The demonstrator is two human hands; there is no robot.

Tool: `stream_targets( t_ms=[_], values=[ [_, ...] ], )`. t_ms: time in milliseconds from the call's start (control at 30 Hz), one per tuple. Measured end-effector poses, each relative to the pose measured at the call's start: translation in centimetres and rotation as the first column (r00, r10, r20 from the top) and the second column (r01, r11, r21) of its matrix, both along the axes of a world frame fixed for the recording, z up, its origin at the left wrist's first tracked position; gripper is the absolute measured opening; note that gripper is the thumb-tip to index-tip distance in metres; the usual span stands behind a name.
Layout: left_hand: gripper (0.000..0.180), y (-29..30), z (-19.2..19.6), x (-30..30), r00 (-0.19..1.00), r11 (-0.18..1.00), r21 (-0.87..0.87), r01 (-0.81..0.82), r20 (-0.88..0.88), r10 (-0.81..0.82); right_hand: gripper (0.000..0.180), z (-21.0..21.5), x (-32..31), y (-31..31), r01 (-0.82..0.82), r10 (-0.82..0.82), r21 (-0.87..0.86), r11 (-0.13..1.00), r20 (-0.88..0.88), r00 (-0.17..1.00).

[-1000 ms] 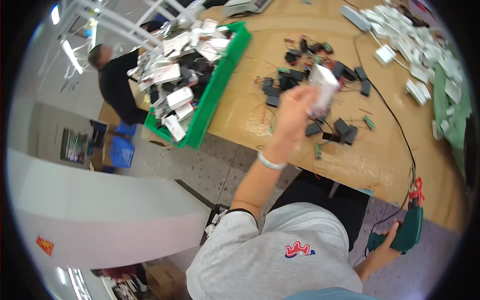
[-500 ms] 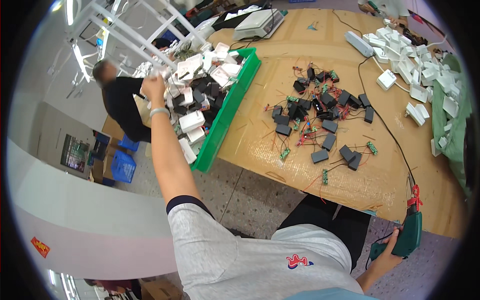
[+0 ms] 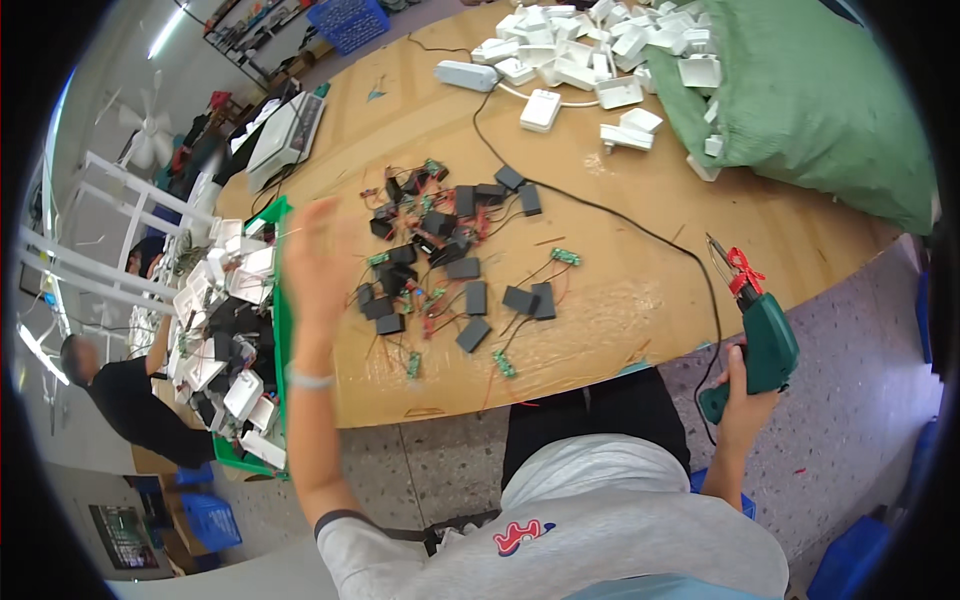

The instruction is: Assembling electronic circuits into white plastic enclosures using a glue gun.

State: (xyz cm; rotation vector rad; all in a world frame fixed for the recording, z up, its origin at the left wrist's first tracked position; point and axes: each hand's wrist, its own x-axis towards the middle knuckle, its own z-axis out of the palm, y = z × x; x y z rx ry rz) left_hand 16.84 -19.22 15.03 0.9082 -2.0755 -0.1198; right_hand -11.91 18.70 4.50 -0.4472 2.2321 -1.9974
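While the right hand (image 3: 744,390) held a dark green soldering gun (image 3: 770,345) beside the right part of the counter's (image 3: 620,310) near edge, the left hand (image 3: 318,270) was raised in front of the counter's left edge. The right fingers were closed around the gun's grip; its metal tip, with a red tie (image 3: 742,268) knotted at its base, pointed toward the far edge, well apart from the parts on the counter. The left fingers were blurred, so how far they were open, and whether they had hold of anything, could not be told.

Between the 2 hands, toward the left half of the counter, lay a loose spread of black rectangular blocks (image 3: 475,298) with thin wires and green circuit boards (image 3: 566,257). 2 of the boards lay closest to the near edge, apart from the thickest cluster.

Along the left edge stood a green bin (image 3: 282,350) filled with white casings and black pieces. A weighing scale (image 3: 287,140) sat near the far left corner. By the far edge were a grey power strip (image 3: 466,76), a heap of white plastic shells (image 3: 580,50) and, toward the right, a bulky green sack (image 3: 820,120). A black cord (image 3: 660,238) crossed the counter from near the strip toward the gun.
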Motion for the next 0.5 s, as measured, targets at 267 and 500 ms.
stream_targets(
  t_ms=[267,500],
  values=[
    [0.069,-4.4,-14.7,-29.0,0.854,0.868,0.028,0.496,0.166,-0.493,0.025,-0.5,-0.6,0.8,0.104,-0.099,-0.073,0.992,0.065,0.993],
    [0.041,1.8,-12.2,-30.5,0.762,0.844,-0.023,0.536,0.443,-0.472,0.022,-2.1,-2.6,3.4,0.183,-0.180,-0.047,0.982,0.075,0.981]
  ],
)
